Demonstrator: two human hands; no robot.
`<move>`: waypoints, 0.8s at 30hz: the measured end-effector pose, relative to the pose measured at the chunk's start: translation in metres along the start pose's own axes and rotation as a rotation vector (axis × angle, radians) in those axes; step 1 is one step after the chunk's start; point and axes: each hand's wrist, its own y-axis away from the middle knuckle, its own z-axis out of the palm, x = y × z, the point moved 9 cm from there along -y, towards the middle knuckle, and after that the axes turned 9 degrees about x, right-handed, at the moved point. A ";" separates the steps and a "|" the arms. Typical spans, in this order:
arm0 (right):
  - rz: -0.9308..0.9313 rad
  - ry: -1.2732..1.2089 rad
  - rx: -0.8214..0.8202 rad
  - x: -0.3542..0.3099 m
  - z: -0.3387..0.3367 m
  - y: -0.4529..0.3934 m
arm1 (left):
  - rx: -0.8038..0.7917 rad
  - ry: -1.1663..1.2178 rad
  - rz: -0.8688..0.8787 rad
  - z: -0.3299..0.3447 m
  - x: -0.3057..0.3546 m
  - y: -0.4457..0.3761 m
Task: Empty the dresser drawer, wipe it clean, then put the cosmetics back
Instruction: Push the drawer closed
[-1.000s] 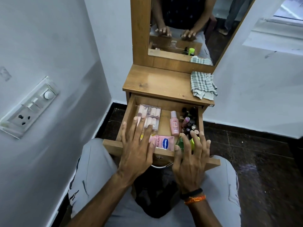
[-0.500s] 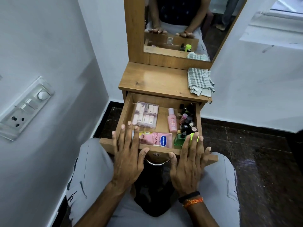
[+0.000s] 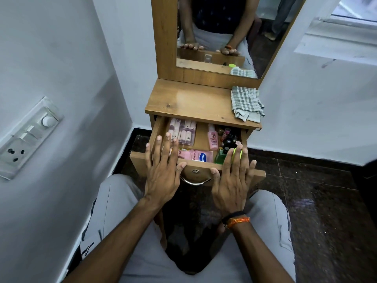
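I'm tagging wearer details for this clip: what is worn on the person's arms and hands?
Both forearms are bare, no sleeves or gloves showing. The right wrist carries a black band and an orange thread beside it. The left hand and right hand show no rings.

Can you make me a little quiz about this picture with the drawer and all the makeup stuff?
1. True or false: the drawer is open and has cosmetics in it.
2. Where does the checked cloth lie? A) inside the drawer B) on the dresser top, right side C) on the floor
3. Fill in: the flat pink Vaseline pack lies at the ____ of the drawer, near the left hand and the right hand.

Key:
1. True. A pink bottle and small dark bottles are in there.
2. B
3. Front
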 end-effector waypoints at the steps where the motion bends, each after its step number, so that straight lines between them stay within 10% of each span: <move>1: 0.000 0.000 -0.003 0.001 0.003 -0.005 | 0.008 0.000 0.000 0.003 -0.001 -0.006; 13: 0.176 -0.345 0.142 0.000 0.001 -0.026 | 0.220 0.350 -0.401 -0.015 -0.010 -0.035; 19: 1.381 -1.145 -0.027 0.011 0.022 0.041 | 0.248 1.154 -1.343 0.017 -0.023 0.020; 24: 1.809 -1.705 -0.051 -0.004 0.035 0.029 | 0.230 1.696 -1.704 0.029 -0.013 0.015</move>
